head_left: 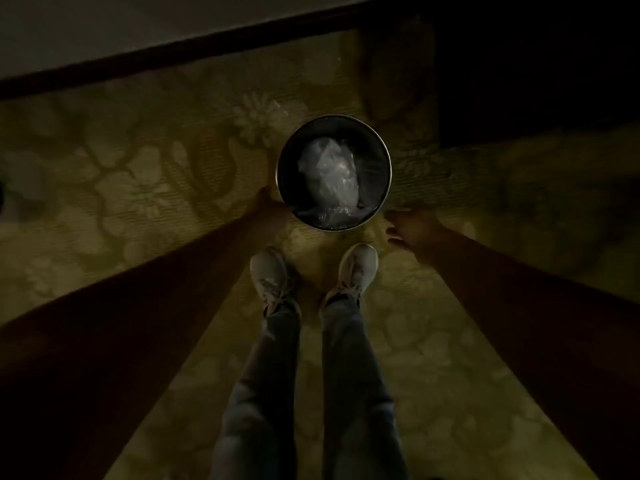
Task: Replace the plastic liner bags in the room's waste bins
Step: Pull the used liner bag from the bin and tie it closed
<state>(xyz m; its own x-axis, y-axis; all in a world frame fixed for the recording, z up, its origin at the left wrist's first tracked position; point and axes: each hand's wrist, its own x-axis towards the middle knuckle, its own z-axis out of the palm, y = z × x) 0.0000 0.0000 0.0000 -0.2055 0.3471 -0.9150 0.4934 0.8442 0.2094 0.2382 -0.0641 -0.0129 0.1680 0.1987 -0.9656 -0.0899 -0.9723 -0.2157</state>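
Left hand [272, 207] is at the near-left edge of the waste bin [387, 157], touching or nearly touching the rim; too dark and blurred to tell if the fingers are curled on it. Right hand [410, 225] is just beside the bin's near-right side, apart from it, fingers loosely spread, holding nothing.

Bin is round and dark, standing upright on the patterned carpet [138, 174], just ahead of the person's shoes [358, 268]. Clear plastic liner bag [329, 174] is bunched up down inside the bin, not folded over the rim. Can't tell if it's the old bag or a fresh one.

Dark baseboard [207, 46] runs along the wall beyond; dark furniture [536, 81] to the far right.

Judgement: step in hand is either pulling the crumpled liner out or opening it up to fit. Next move calls for one hand steadying the rim while the other reaches in, pinches the bag edge, and lifts. Thin film, low light, so grip by feel.
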